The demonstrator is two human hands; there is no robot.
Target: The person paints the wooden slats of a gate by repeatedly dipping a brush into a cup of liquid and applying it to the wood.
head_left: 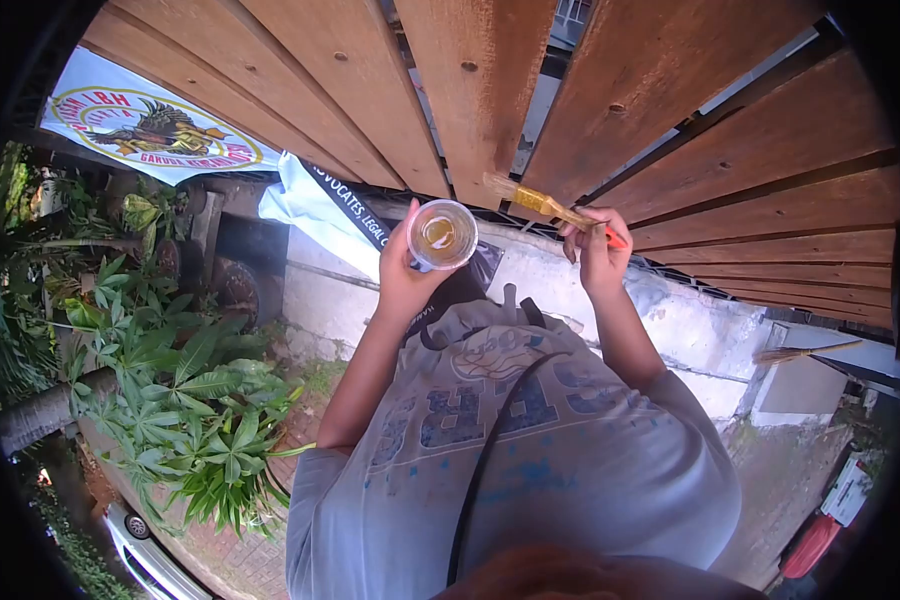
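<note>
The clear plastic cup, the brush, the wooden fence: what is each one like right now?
Clear plastic cup: upright, held in the left hand, a little amber liquid inside.
Yellow-handled paintbrush: gripped by the right hand, bristles touching the fence.
Brown wooden plank fence: standing, gaps between planks.
White printed banner: hanging, creased.

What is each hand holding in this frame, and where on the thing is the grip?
The left hand holds a clear plastic cup of amber liquid by its side wall. The right hand holds a paintbrush by its handle end, bristles at the wooden fence.
</note>
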